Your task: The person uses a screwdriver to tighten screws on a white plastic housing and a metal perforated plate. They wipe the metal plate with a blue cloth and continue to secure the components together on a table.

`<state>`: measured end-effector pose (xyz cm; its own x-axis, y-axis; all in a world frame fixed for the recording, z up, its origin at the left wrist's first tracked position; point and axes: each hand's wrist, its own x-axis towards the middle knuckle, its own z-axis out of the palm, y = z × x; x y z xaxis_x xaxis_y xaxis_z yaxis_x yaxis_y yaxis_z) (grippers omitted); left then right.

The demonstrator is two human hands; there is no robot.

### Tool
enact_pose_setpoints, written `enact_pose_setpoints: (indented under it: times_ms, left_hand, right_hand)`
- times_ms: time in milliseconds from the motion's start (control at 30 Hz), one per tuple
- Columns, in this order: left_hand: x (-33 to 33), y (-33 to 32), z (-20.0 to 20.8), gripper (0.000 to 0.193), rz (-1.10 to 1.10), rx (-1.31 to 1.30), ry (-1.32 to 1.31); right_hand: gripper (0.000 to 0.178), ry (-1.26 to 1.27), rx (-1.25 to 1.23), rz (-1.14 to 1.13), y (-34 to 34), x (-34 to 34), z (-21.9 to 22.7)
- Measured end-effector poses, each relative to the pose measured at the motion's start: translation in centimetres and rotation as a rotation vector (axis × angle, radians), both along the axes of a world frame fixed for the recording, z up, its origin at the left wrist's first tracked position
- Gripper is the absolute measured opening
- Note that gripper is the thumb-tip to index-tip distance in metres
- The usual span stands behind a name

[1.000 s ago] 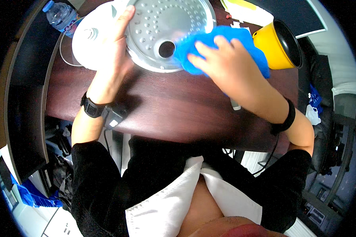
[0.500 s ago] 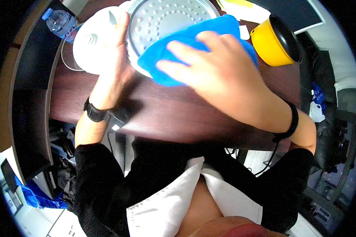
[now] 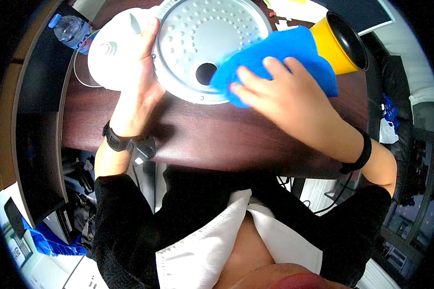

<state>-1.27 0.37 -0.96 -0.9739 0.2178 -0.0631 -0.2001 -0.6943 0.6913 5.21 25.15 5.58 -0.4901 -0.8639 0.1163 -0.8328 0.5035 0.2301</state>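
A white rounded appliance, by its look a small rice cooker [image 3: 102, 60], stands at the far left of the table. Its round silver lid plate [image 3: 178, 62], dimpled and with a dark round hole, faces up beside it. My left hand [image 3: 142, 82] grips between the white body and the plate's rim, thumb along the edge; its other fingers are hard to make out. A blue cloth [image 3: 284, 48] lies under my right hand [image 3: 284, 94], which holds it with fingers spread over it. The cloth covers the plate's right lower edge and hangs beyond it.
A yellow pot with a black inside [image 3: 330, 45] lies tilted at the right, touching the cloth. Behind the cooker stands a water bottle [image 3: 72, 31]. Papers [image 3: 299, 10] and a dark screen [image 3: 364, 17] are at the back. The table [image 3: 202, 139] is dark brown.
My right hand and the blue cloth have moved right across the plate, uncovering its dark hole and lower rim. My left hand stays in about the same place.
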Motion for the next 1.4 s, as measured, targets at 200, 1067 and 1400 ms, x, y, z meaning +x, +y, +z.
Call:
enact_pose_setpoints:
  times_ms: [200,1067,1400]
  left_hand:
    - [0.4,0.9,0.5,0.043,-0.037,-0.07,-0.044]
    - [1.5,1.7,-0.2,0.039,-0.1,-0.147,-0.068]
    - [1.6,2.0,0.9,0.042,-0.117,-0.087,-0.081]
  right_hand:
    - [0.034,0.198,0.089,-0.08,4.3,-3.1,-0.5]
    - [0.052,0.141,-0.2,-0.167,3.9,-5.8,1.2]
    - [0.049,0.18,-0.159,-0.244,4.8,-3.8,0.3]
